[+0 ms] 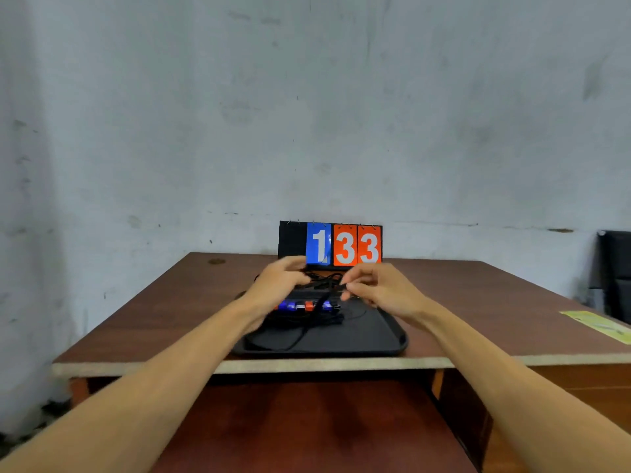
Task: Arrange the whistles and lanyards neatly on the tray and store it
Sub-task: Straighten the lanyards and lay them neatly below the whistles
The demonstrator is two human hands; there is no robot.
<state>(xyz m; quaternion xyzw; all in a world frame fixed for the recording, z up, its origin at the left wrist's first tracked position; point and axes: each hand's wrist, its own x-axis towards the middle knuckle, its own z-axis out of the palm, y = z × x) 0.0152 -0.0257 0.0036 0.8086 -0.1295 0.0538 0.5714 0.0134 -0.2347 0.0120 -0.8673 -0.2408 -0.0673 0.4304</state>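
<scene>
On the brown wooden table [143, 315] sits the black plastic tray [372, 339], small blue and red whistles [300, 305] lined up but black cord lanyards [307, 322] loose, so tidying and storing remain. Right hand [382, 291] pinches a cord; left hand [278, 285] hovers curled, its hold unclear.

I'm facing a stained grey-white wall [307, 97]; below it a brown wooden counter [478, 302] with a pale front edge, and a dark chair [614, 274] at far right.
</scene>
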